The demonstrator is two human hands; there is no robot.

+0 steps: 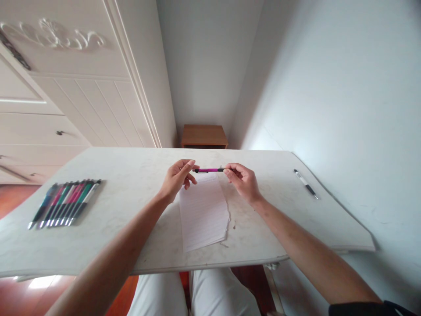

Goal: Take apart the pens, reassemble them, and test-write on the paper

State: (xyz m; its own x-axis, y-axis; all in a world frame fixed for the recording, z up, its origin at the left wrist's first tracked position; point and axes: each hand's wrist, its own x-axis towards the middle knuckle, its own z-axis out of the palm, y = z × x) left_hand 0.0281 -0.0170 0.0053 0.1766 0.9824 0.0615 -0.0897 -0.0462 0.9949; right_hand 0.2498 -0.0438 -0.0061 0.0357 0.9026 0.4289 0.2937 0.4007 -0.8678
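A pink pen with black ends (210,170) is held level just above the far end of a torn sheet of lined paper (203,212) on the white table (138,175). My left hand (179,178) pinches the pen's left end between thumb and fingers. My right hand (243,181) pinches its right end. Both hands hover over the middle of the table, close together.
A row of several pens (66,203) in pink, green and black lies at the table's left. A single black and white pen (305,184) lies at the right near the wall. A white cabinet stands to the left and a small brown stand (204,136) behind the table.
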